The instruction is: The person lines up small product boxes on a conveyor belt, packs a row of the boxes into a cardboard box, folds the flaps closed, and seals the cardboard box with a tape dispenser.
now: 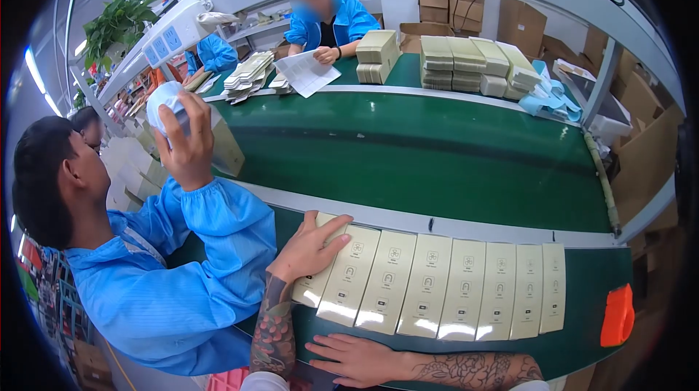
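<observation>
Your left hand (309, 249) lies over the upper left end of the row of pale boxes (426, 285), left of the frame's centre. Its fingers are apart and bent, touching the top of the leftmost box; whether they grip it, you cannot tell from this view. Your right hand (362, 360) is at the bottom centre, just below the row, fingers apart and pointing left, with the palm turned down over the green bench top (598, 282).

The boxes lie side by side across the lower middle, eight in all, slightly fanned, with small dark symbols printed on their upward faces. To their right, well apart from your hands, an orange object (617, 316) sits on the bench top.

Close on your left, a co-worker in a blue jacket (204, 260) holds up a pale, rounded object (166, 105) in a raised hand (189, 140). Beyond the row, a wide green belt (415, 158) crosses the middle of the frame. At its far side, upper centre, another person in blue (355, 21) holds a printed sheet (307, 73), with stacks of boxes (466, 63) to the right of it and a bundled light-blue cloth (551, 96) beside them.
</observation>
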`<state>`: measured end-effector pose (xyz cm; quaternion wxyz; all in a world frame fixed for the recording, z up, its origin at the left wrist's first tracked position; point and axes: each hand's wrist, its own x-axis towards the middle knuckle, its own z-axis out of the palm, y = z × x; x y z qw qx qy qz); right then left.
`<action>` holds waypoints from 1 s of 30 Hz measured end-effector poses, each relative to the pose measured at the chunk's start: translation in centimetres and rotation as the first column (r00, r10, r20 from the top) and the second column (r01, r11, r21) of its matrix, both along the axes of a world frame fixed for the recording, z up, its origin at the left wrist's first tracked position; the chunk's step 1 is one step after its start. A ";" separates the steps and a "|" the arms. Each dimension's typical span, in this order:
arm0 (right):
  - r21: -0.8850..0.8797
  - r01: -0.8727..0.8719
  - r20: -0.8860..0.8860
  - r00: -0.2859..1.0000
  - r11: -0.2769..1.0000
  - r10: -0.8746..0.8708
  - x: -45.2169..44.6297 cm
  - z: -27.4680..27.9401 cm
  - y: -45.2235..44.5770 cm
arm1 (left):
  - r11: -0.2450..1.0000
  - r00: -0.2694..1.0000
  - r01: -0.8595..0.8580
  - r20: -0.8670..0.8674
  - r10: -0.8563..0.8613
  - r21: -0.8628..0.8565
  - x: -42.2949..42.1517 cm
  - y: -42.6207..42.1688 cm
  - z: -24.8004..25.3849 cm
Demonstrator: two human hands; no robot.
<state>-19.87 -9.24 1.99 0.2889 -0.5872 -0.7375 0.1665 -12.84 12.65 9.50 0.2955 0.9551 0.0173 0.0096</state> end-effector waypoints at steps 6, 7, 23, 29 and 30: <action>-0.027 -0.004 -0.001 1.000 1.000 0.004 -0.1 0.2 0.0 | 1.000 1.000 0.005 0.017 -0.005 0.022 -0.2 -0.3 0.7; 0.024 0.016 0.017 1.000 1.000 -0.016 0.0 0.3 -0.1 | 1.000 1.000 0.009 0.026 -0.010 0.026 -0.2 -0.2 0.6; -0.007 -0.035 0.122 0.992 0.999 0.035 0.2 -0.1 0.1 | 0.986 0.991 0.129 -0.015 -0.131 -0.102 -0.6 1.0 1.2; -0.009 -0.037 0.138 0.990 0.999 0.038 0.6 1.0 0.0 | 0.987 0.992 0.098 -0.067 -0.107 -0.128 -0.6 0.9 1.3; -0.011 -0.039 0.147 0.988 0.999 0.040 0.6 1.0 0.0 | 0.989 0.991 0.099 -0.076 -0.108 -0.114 -0.6 0.8 1.5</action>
